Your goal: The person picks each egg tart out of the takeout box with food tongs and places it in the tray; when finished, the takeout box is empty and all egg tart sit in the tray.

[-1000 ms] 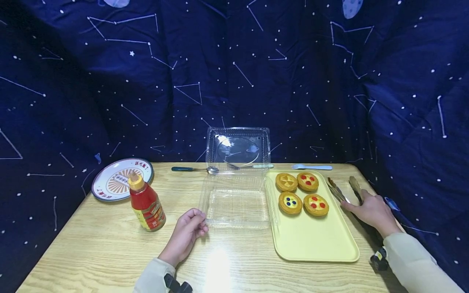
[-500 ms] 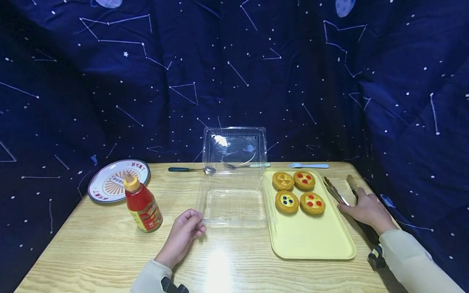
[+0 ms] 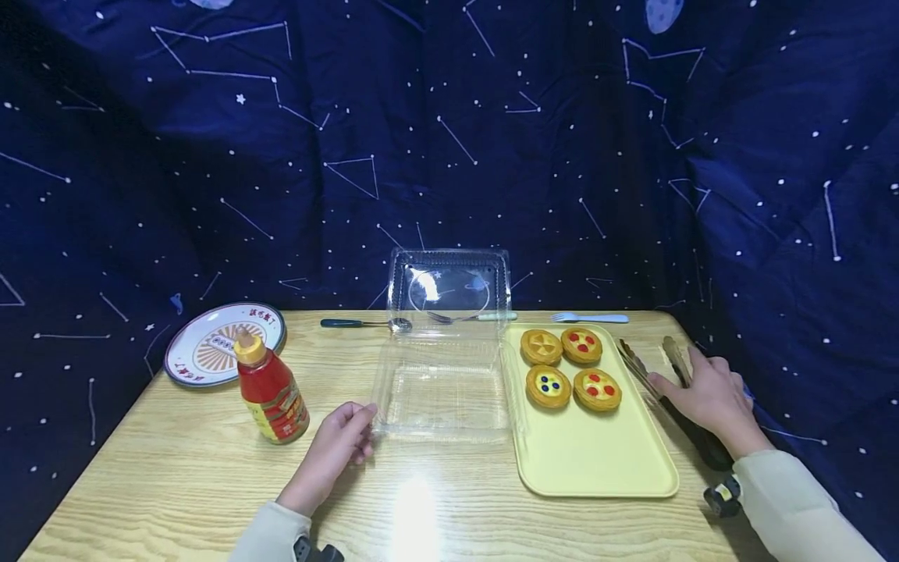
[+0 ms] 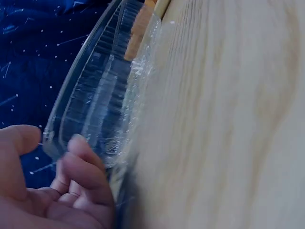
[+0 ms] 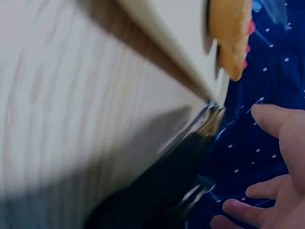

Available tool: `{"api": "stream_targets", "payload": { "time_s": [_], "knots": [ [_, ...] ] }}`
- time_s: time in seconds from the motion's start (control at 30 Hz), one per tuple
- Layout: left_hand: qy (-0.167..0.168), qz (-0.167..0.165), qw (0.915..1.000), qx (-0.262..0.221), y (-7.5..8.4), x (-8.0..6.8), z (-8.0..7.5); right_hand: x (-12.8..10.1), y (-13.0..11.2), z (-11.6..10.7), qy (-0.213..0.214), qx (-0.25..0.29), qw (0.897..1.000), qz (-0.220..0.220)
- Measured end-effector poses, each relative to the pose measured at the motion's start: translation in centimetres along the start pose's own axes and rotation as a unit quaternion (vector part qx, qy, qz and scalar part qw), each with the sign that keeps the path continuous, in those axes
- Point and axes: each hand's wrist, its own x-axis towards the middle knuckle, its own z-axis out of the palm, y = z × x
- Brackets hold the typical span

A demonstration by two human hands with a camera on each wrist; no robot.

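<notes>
A clear plastic clamshell container (image 3: 449,394) stands with its lid up in the middle of the table. My left hand (image 3: 339,441) is at its front left corner, thumb and loosely bent fingers apart in the left wrist view, with no part of the container between them. On the right, metal tongs (image 3: 635,363) with a black handle lie spread beside the yellow tray (image 3: 597,468). Over the tongs hovers my right hand (image 3: 712,398); the right wrist view has its thumb and fingers spread, apart from the black handle (image 5: 157,186). Several egg tarts (image 3: 598,390) sit on the tray's back half.
A red sauce bottle (image 3: 274,398) with a yellow cap stands at the left, before a patterned plate (image 3: 197,371). Along the back edge lie a dark-handled spoon (image 3: 344,322), a fork with a pale green handle (image 3: 492,316) and a light blue fork (image 3: 590,318). A starry curtain (image 3: 449,156) hangs behind.
My left hand has let go of the container's corner and drawn slightly left. My right hand has risen a little off the tongs, so more of their black handle shows.
</notes>
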Motion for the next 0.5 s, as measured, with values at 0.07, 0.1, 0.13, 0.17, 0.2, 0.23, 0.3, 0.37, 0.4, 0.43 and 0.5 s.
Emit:
{"api": "stream_targets", "payload": {
  "time_s": [0.07,0.1,0.13,0.17,0.2,0.23,0.3,0.37,0.4,0.43,0.5],
  "knots": [
    [0.004,0.003,0.9991,0.042,0.4,-0.3,-0.2,-0.1,-0.4,-0.2,0.012,0.007,1.0,-0.007],
    [0.007,0.008,0.9975,0.07,0.6,-0.5,-0.2,-0.2,-0.7,-0.3,0.018,0.011,1.0,-0.011],
    [0.011,0.017,0.9946,0.102,0.8,-0.6,-0.2,-0.3,-0.9,-0.5,0.025,0.014,0.999,-0.016],
    [0.016,0.026,0.9905,0.134,1.1,-0.8,-0.2,-0.4,-1.1,-0.6,0.031,0.017,0.999,-0.021],
    [0.024,0.035,0.9844,0.171,1.3,-1.0,-0.2,-0.5,-1.3,-0.7,0.037,0.019,0.999,-0.026],
    [0.033,0.046,0.9771,0.205,1.4,-1.1,-0.1,-0.6,-1.5,-0.8,0.043,0.022,0.998,-0.031],
    [0.052,0.074,0.9592,0.268,1.8,-1.3,0.1,-0.9,-2.1,-0.9,0.056,0.03,0.997,-0.044],
    [0.068,0.101,0.942,0.313,2.1,-1.4,0.3,-1.1,-2.6,-1.0,0.068,0.039,0.995,-0.055],
    [0.076,0.115,0.9342,0.329,2.3,-1.4,0.5,-1.3,-2.9,-1.0,0.074,0.044,0.994,-0.06],
    [0.082,0.13,0.9271,0.342,2.5,-1.4,0.6,-1.5,-3.2,-1.1,0.08,0.051,0.993,-0.066],
    [0.091,0.159,0.9139,0.362,2.9,-1.3,0.8,-1.8,-4.0,-1.1,0.093,0.063,0.991,-0.074]
  ]
}}
